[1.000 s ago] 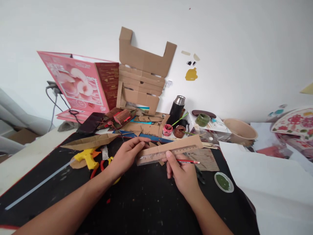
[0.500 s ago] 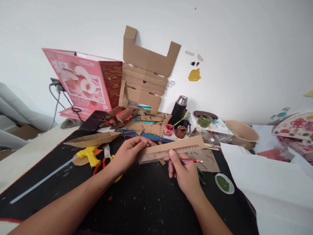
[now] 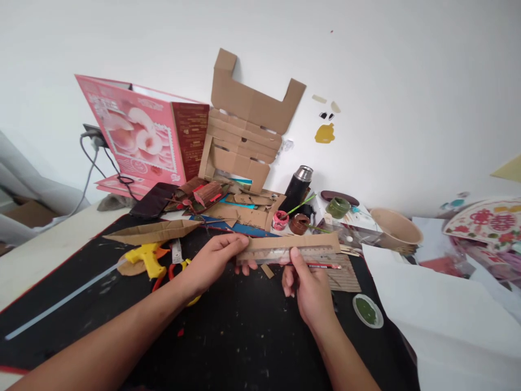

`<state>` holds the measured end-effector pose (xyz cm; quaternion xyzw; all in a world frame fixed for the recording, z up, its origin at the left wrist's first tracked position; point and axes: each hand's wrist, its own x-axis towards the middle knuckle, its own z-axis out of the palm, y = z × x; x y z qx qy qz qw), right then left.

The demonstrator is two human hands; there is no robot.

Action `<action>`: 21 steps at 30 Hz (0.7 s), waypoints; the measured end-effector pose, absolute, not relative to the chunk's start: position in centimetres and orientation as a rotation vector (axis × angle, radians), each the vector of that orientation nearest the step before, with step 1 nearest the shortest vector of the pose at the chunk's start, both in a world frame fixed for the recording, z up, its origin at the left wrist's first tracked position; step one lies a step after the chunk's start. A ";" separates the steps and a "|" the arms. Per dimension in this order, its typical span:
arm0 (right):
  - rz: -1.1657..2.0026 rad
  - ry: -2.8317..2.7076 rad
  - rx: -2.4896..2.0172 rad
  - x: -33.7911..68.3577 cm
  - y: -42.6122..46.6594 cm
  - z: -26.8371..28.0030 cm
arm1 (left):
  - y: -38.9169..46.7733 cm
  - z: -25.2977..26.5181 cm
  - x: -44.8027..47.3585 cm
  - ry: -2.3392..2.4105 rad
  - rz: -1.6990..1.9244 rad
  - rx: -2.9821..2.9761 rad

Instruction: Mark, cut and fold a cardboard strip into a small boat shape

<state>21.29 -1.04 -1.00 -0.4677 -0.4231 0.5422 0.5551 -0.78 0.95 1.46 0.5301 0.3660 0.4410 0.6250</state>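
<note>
A clear ruler point(image 3: 271, 253) lies along a brown cardboard strip point(image 3: 299, 241), both raised over the black mat. My left hand point(image 3: 217, 260) is closed on their left end, thumb on top and fingertips showing below. My right hand point(image 3: 311, 288) presses its thumb on the ruler near the middle, its other fingers curled beneath. A red pencil point(image 3: 328, 266) sticks out to the right from my right hand. Under the strip's right part is a piece of corrugated cardboard point(image 3: 345, 274); a small cardboard scrap point(image 3: 267, 271) is between my hands.
To the left are a yellow glue gun point(image 3: 151, 260) with a long glue stick, and scissors point(image 3: 175, 269). Paint jars point(image 3: 299, 224) and a black thermos point(image 3: 298, 187) stand behind. At right are a lid of green paint point(image 3: 367, 311), white paper point(image 3: 439, 304) and a beige bowl point(image 3: 396, 231).
The strip and ruler have turned closer to level. My left fingertips now show under the ruler's left end. My right thumb sits slightly further right, and the view has shifted a little.
</note>
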 end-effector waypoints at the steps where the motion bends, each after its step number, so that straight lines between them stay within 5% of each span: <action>1: 1.281 -0.996 -1.108 21.2 -1.1 -1.0 | 1.0 1.3 -0.8 0.841 1.020 1.212; 21: 1.126 -0.896 -1.004 21.4 -1.1 0.3 | 2.1 0.6 -1.5 1.098 1.163 1.391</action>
